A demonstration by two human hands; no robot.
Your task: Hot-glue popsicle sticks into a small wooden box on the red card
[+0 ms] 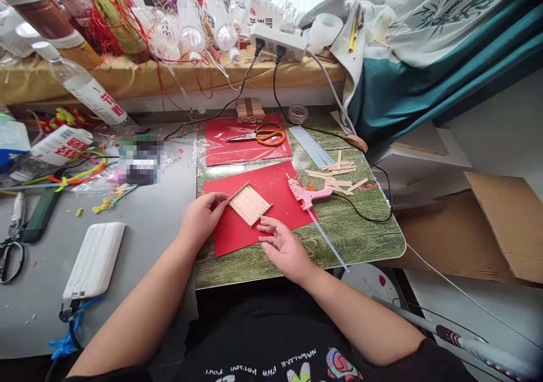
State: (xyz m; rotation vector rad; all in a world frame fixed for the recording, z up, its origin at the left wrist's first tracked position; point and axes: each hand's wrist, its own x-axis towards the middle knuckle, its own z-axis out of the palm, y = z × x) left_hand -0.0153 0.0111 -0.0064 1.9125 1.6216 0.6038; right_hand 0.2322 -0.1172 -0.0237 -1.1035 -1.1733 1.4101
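A small square panel of wooden craft sticks (249, 204), with a stick along two opposite edges, lies tilted over a red sheet (229, 240). My left hand (206, 215) pinches its left corner between thumb and fingers. Close to the panel's lower right corner is my right hand (283, 245), fingers apart and holding nothing; whether a fingertip touches the panel I cannot tell. Right of the panel, a pink hot glue gun (307, 192) rests on the red sheet with a long glue stick (328, 241) sticking out of its back.
Scissors (258, 136) lie on a wrapped red pack (216, 155), near bundled sticks (250, 110). Loose craft sticks (339, 174) and glue sticks (311, 147) are at right. The glue gun's black cord (369, 219) loops along the right edge. A white power bank (94, 260) sits at left.
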